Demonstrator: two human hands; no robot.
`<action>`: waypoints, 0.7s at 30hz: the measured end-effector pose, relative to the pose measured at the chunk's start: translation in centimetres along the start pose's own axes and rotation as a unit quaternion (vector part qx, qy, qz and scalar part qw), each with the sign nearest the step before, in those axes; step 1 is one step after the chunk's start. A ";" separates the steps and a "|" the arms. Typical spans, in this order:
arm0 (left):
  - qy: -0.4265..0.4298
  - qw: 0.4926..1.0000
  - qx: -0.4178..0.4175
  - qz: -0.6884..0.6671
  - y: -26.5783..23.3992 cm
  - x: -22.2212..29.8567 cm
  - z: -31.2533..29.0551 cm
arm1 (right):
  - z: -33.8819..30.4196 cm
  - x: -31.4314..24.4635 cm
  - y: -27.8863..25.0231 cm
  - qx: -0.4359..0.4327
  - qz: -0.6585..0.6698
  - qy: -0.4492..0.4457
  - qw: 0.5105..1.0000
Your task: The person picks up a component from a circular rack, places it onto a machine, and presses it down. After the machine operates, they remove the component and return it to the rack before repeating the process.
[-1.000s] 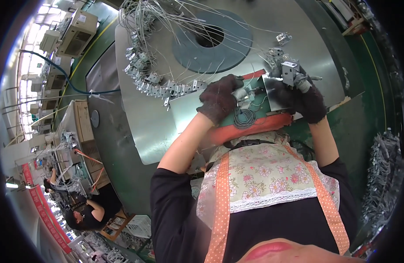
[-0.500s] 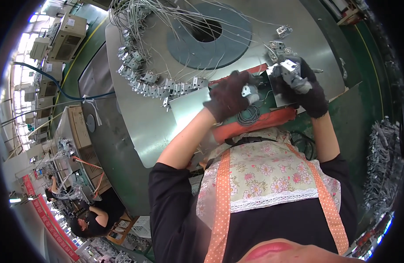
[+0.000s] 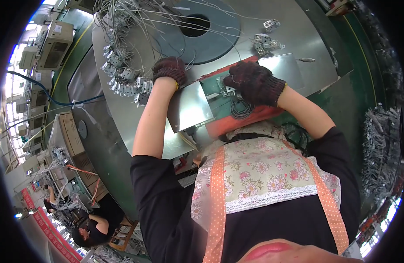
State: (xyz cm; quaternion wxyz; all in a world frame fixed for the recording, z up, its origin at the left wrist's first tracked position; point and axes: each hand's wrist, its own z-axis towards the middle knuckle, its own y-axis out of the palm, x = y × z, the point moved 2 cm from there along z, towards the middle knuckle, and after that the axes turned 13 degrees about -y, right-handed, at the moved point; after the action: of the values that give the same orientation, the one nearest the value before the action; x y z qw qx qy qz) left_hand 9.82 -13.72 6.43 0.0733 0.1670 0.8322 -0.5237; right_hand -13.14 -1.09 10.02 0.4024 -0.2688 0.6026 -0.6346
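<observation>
My left hand (image 3: 169, 70), in a dark knitted glove, is curled beside a row of small silvery metal brackets (image 3: 125, 87) with thin grey wires attached. Its fingertips and whatever they hold are hidden. My right hand (image 3: 254, 83), gloved alike, reaches into the green gap between two shiny metal plates. Its bent fingers close on a small metal bracket (image 3: 228, 86), partly covered by the glove. Below that hand lies a coil of thin grey wire (image 3: 242, 108). The left plate (image 3: 193, 107) lies between my forearm and the gap; the right plate (image 3: 283, 70) is beyond my right hand.
A grey disc (image 3: 219, 39) with a dark central hole sits at the back, crossed by wires (image 3: 184, 19). More brackets (image 3: 265, 43) lie at the far right. Red padding (image 3: 241, 122) edges the table near my apron. Another person (image 3: 94, 228) works at the far left.
My left hand has moved left from the gap to the wired brackets. My right hand has left the right plate for the gap, and the bracket it held is no longer in it.
</observation>
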 end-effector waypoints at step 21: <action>0.263 0.944 0.169 -0.108 -0.1 9.1 -11.6 | -1.9 -2.0 2.0 0.127 0.142 0.101 0.977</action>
State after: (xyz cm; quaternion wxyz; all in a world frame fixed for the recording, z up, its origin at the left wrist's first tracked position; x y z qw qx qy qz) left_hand 1.88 -1.50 8.91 -0.2341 0.2177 0.7345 -0.5986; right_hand -13.31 1.73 8.08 0.4565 -0.0620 0.5869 -0.6658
